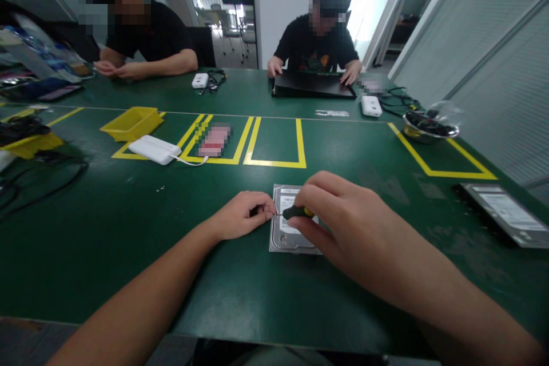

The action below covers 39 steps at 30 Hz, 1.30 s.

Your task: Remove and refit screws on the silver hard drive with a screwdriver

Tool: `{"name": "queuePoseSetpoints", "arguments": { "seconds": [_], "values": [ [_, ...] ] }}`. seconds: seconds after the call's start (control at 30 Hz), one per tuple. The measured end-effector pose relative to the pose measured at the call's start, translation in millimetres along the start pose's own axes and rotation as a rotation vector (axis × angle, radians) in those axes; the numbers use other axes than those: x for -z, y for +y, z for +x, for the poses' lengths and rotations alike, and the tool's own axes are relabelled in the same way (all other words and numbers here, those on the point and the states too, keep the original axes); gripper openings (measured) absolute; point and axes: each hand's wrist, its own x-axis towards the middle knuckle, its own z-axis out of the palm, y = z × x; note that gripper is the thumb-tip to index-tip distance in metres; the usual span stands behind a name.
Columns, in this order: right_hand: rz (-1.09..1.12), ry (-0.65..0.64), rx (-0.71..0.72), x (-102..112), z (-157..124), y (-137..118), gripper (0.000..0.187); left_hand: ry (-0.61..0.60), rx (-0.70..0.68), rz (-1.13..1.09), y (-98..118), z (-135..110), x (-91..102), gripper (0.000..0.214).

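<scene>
A silver hard drive (pixel 278 240) with a white label lies flat on the green table in front of me. My right hand (pixel 343 223) grips a screwdriver (pixel 295 213) with a dark green and yellow handle, held nearly level over the drive. Its thin shaft points left, toward the drive's left edge. There my left hand (pixel 242 214) has thumb and forefinger pinched together by the screwdriver's tip; whatever is between them is too small to make out. The right hand covers the drive's right side.
Another hard drive (pixel 510 211) lies at the right. Farther off are a metal bowl (pixel 431 128), a yellow bin (pixel 132 124), a white power bank (pixel 154 150) cabled to a phone (pixel 215 141), and yellow tape outlines. Across the table sit two people, one handling a black panel (pixel 315 84).
</scene>
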Motion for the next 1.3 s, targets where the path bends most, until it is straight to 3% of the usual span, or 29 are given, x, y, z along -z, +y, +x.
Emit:
{"name": "queuePoseSetpoints", "arguments": {
  "seconds": [0.23,0.53,0.93,1.17,1.3],
  "values": [
    [0.098,-0.128,-0.027,5,-6,-4,0.009,-0.014,-0.001,0.029,-1,0,0.2,0.011],
    [0.128,-0.097,0.054,3,0,6,0.020,-0.006,0.011,0.057,-3,-1,-0.7,0.013],
    [0.187,0.037,0.160,-3,17,25,0.017,0.010,0.016,0.035,0,0,-0.9,0.009],
    [0.265,0.054,0.236,-3,29,32,0.021,0.027,0.008,0.040,1,0,0.2,0.008],
    [0.308,0.037,0.256,-2,35,30,0.014,0.028,0.013,0.039,2,-1,0.0,0.009]
  ]
}}
